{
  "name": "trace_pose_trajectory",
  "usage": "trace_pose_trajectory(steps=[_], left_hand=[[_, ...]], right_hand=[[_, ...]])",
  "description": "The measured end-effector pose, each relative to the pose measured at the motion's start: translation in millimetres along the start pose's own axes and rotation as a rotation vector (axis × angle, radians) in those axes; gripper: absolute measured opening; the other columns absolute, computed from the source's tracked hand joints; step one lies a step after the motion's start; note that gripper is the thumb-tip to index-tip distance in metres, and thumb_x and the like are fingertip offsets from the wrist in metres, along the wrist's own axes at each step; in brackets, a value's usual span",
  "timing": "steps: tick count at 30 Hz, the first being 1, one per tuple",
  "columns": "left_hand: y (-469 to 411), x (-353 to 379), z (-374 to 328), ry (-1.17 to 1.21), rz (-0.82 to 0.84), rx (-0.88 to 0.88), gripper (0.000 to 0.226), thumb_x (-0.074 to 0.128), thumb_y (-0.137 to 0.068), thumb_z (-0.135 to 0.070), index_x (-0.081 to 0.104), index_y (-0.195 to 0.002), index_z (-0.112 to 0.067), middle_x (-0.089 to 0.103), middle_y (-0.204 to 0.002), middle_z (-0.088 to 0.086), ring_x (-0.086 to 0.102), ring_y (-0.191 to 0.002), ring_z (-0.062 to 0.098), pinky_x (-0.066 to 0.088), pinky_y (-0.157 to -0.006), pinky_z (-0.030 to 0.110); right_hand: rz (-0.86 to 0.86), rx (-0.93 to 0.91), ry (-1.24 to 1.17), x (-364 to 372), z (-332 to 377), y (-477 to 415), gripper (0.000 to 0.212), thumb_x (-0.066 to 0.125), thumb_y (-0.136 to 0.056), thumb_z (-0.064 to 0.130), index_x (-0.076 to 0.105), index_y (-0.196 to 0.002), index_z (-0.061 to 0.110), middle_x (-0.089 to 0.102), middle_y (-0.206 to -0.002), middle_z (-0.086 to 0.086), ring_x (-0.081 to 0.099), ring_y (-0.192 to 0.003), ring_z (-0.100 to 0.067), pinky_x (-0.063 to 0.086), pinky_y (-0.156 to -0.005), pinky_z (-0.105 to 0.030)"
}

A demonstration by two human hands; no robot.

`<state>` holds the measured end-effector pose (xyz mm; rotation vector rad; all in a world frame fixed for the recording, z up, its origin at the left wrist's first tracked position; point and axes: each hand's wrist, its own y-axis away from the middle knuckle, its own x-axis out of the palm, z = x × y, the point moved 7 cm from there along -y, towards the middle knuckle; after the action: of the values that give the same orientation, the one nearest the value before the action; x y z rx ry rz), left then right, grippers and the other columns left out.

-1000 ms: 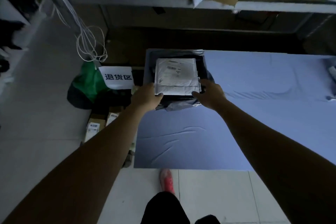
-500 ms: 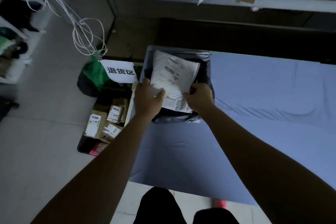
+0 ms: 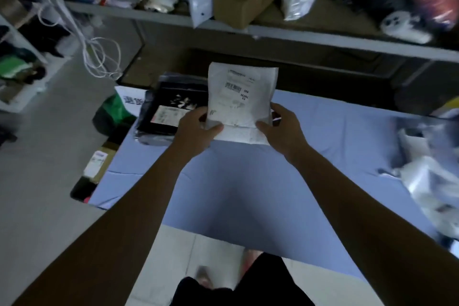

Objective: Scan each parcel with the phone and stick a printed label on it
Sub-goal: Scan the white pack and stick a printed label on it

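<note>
A white parcel [image 3: 242,97], a flat mailer with a barcode label on its face, is held up above the far edge of the blue table [image 3: 236,181]. My left hand [image 3: 196,126] grips its lower left corner, thumb on top. My right hand [image 3: 280,124] grips its lower right corner. A black parcel [image 3: 171,107] with a white and red label lies on a dark pile at the table's far left corner, just left of the white parcel. No phone shows.
Blurred white and grey bags [image 3: 427,164] lie at the table's right end. A grey shelf [image 3: 273,32] with bags and a cardboard box runs along the back. Left of the table are a green bag [image 3: 111,112], a white sign, small boxes [image 3: 98,161] and hanging white cables [image 3: 99,57].
Both hands have lifted the white parcel off the dark pile and carried it to the right and toward me. The black labelled parcel beneath is now uncovered.
</note>
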<state>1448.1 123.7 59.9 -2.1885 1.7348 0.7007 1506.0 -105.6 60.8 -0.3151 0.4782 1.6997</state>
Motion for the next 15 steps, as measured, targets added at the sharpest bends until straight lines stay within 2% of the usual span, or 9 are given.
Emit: trace_pose_trajectory(steps=[3, 5, 7, 11, 15], left_hand=[[31, 50, -21, 0.069, 0.073, 0.034, 0.033, 0.080, -0.083, -0.015, 0.067, -0.113, -0.014, 0.070, -0.095, 0.006, 0.067, -0.088, 0.021, 0.056, -0.078, 0.040], [53, 89, -27, 0.056, 0.138, 0.060, 0.046, 0.081, -0.082, -0.020, 0.065, -0.125, -0.017, 0.070, -0.097, 0.007, 0.068, -0.089, 0.021, 0.057, -0.073, 0.033], [76, 127, -29, 0.031, 0.183, 0.074, 0.054, 0.083, -0.078, -0.026, 0.064, -0.128, -0.019, 0.069, -0.097, 0.002, 0.067, -0.088, 0.016, 0.055, -0.066, 0.023], [130, 196, -27, 0.044, 0.300, 0.082, 0.053, 0.085, -0.077, -0.022, 0.067, -0.126, -0.013, 0.072, -0.106, 0.007, 0.067, -0.093, 0.024, 0.056, -0.079, 0.038], [166, 245, -29, 0.022, 0.271, 0.069, 0.032, 0.081, -0.081, -0.027, 0.074, -0.110, -0.013, 0.074, -0.086, 0.003, 0.069, -0.075, 0.017, 0.056, -0.070, 0.033]], right_hand=[[-0.048, 0.050, 0.006, -57, -31, 38, 0.063, 0.075, -0.091, 0.019, 0.050, -0.148, 0.017, 0.061, -0.124, -0.003, 0.062, -0.103, -0.022, 0.059, -0.080, -0.035], [-0.093, 0.097, 0.000, -88, -58, 71, 0.062, 0.076, -0.090, 0.018, 0.052, -0.147, 0.018, 0.061, -0.120, 0.001, 0.063, -0.102, -0.021, 0.058, -0.071, -0.027], [-0.167, 0.158, 0.002, -114, -88, 104, 0.060, 0.076, -0.088, 0.015, 0.055, -0.144, 0.018, 0.064, -0.116, 0.002, 0.065, -0.099, -0.021, 0.055, -0.066, -0.023], [-0.242, 0.276, 0.089, -151, -148, 170, 0.053, 0.077, -0.084, 0.013, 0.063, -0.135, 0.015, 0.068, -0.112, 0.000, 0.067, -0.099, -0.023, 0.053, -0.073, -0.028], [-0.252, 0.340, 0.148, -180, -202, 203, 0.048, 0.077, -0.083, 0.013, 0.065, -0.129, 0.015, 0.070, -0.107, -0.001, 0.067, -0.098, -0.027, 0.057, -0.083, -0.038]])
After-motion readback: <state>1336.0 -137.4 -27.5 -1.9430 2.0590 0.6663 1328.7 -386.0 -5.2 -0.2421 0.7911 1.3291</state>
